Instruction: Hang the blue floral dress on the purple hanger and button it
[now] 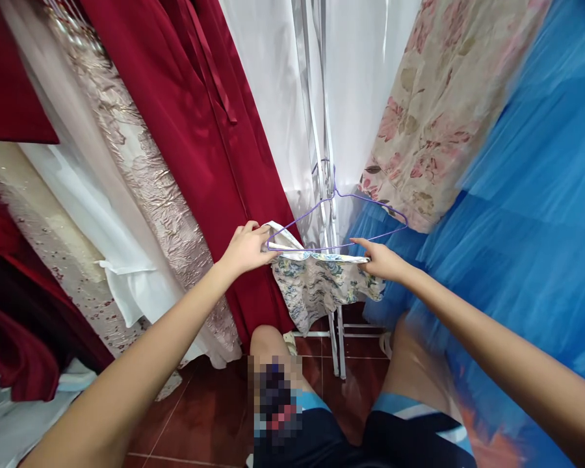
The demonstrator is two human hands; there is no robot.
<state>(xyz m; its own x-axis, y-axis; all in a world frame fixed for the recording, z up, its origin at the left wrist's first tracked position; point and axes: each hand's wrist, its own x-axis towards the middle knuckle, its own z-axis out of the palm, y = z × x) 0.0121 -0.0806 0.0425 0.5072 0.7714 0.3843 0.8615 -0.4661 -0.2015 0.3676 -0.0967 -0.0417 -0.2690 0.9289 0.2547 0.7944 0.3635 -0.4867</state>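
Observation:
A small floral garment (316, 283) in white, blue and yellow hangs stretched between my two hands. My left hand (246, 248) pinches its left edge together with the left end of a thin purple wire hanger (338, 221). My right hand (383, 260) grips the garment's right edge just below the hanger's bottom bar. The hanger's hook points up in front of a white rack pole (329, 169). The hanger sits above the garment's top edge.
Hanging clothes surround me: a dark red dress (190, 149), a beige lace gown (141, 169), white sheer fabric (273, 97), a floral dress (439, 97) and blue tulle (526, 214). The rack's white legs (338, 344) stand on red floor tiles (209, 409). My knees are below.

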